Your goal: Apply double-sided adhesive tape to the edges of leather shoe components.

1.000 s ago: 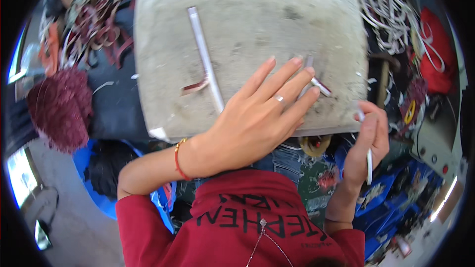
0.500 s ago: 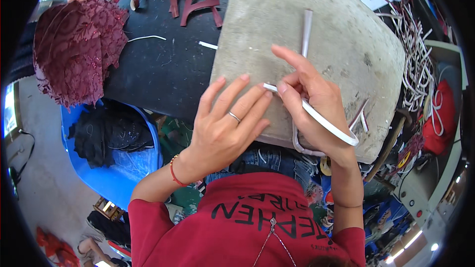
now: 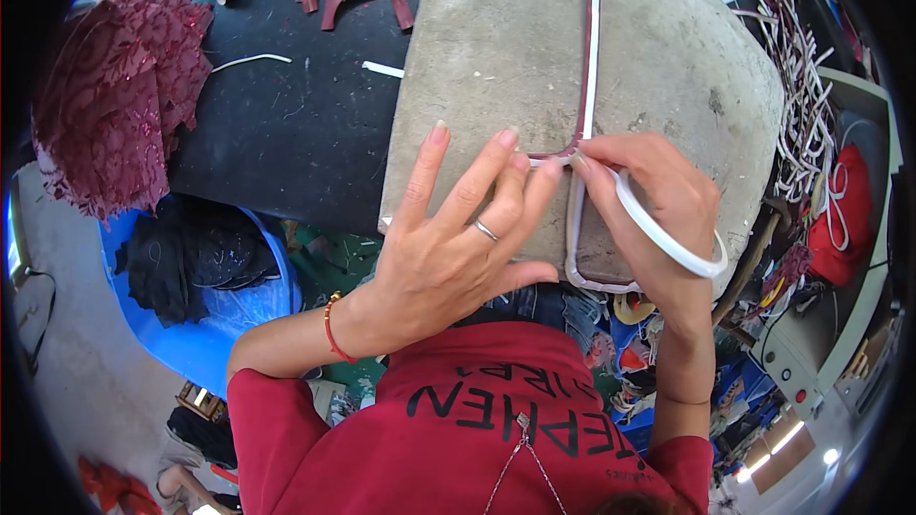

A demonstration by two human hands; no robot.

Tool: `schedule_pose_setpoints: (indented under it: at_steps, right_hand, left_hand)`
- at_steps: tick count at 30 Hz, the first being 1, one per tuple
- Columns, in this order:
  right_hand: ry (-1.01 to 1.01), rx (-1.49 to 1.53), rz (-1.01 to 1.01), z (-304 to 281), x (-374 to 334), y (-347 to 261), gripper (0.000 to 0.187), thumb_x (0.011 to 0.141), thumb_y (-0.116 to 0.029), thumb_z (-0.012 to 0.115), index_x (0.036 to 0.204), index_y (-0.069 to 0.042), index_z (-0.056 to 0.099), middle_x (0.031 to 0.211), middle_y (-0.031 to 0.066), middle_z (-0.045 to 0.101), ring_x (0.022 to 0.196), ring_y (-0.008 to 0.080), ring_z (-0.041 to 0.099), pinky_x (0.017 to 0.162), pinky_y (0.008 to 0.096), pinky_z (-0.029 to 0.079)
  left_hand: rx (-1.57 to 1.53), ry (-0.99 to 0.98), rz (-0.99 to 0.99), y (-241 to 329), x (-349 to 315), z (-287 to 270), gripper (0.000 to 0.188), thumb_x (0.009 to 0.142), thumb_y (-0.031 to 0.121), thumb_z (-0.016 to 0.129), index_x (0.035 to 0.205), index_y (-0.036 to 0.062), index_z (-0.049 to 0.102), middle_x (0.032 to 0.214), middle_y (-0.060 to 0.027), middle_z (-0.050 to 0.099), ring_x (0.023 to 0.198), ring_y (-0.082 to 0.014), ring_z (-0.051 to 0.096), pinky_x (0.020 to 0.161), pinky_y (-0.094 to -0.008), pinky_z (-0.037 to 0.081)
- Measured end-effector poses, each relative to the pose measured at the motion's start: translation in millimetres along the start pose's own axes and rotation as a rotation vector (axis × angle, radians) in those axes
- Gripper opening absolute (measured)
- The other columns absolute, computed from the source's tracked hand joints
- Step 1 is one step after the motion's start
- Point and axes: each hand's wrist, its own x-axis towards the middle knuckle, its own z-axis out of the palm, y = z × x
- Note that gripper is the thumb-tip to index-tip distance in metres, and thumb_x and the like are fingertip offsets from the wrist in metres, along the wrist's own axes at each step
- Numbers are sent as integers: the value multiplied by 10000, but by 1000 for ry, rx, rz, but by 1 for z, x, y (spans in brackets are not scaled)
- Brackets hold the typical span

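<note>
One blue tub [image 3: 164,332] holds black cloth [image 3: 202,253]; right hand [image 3: 676,198] pinches white strip [image 3: 673,250].

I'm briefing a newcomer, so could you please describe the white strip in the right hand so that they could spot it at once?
Find the big pale board in the upper middle. Over its lower part, the right hand pinches the white strip. Unlike the maroon strip on the board, it bows in a loose loop across that hand.
</note>
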Motion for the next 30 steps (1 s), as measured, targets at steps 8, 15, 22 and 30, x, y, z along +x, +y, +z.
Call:
schedule_pose_setpoints:
  at_steps: [8, 15, 22, 30]
  right_hand:
    - [25, -249, -245, 2, 0, 1, 176, 705, -53, 727, 825, -54, 599, 713, 95, 545, 663, 280, 573, 598, 379, 438]
    - [26, -179, -76, -6, -68, -35, 490, 705, -106, 813, 1108, -29, 545, 940, 118, 599, 840, 312, 572, 741, 407, 438]
    - [29, 53, 150, -1, -82, -12, 309, 811, -15, 712, 1092, -36, 586, 969, 153, 643, 855, 285, 639, 757, 352, 506]
    - [853, -239, 169, -203, 7, 87, 255, 946, -83, 621, 1193, -22, 606, 1059, 48, 654, 855, 109, 602, 784, 243, 493]
  left_hand:
    - [52, -2, 109, -8, 28, -8, 602, 845, 523, 565, 1253, 85, 627, 941, -30, 530, 984, -183, 554, 1114, -561, 310]
    - [-98, 102, 105, -14, 35, 2, 455, 813, 304, 699, 1213, 96, 639, 907, -50, 486, 893, -225, 529, 1077, -496, 355]
    - [-359, 220, -134, -61, 55, -22, 309, 869, 118, 656, 1173, 63, 654, 1003, -135, 649, 971, -296, 609, 882, -405, 483]
    - [200, 417, -287, -216, 90, -55, 243, 923, 202, 604, 1083, 38, 684, 978, -158, 681, 889, -311, 670, 772, -384, 513]
